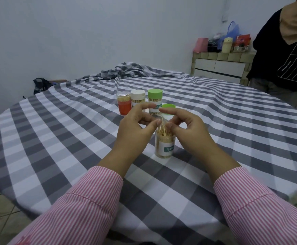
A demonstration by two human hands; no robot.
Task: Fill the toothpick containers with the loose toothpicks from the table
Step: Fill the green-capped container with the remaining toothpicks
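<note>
- Feeding a small bundle of toothpicks (163,129) into the open jar (165,145) is judged to be the step in hand; the jar stands upright on the checked table (73,131), just in front of the person, and is already packed nearly to its rim.
- The bundle is pinched from both sides: the left hand (135,126) grips it with thumb and curled fingers, and the right hand (188,126) pinches it from the other side, directly above the jar's mouth.
- Something thin and clear is seen rising from the bundle; whether it is a wrapper cannot be told.
- The bundle is best kept upright and lowered as one, with the tips squared, so that no stick catches on the rim or on those already inside.
- The jar is held by neither hand, so sideways pressure is best avoided lest it tip.
- A loose green lid (169,106) lies just behind the hands and is probably meant for this jar.
- Three filled jars are grouped farther back: a green-lidded jar (155,101), a white-lidded jar (138,98) and an orange jar (123,103).
</note>
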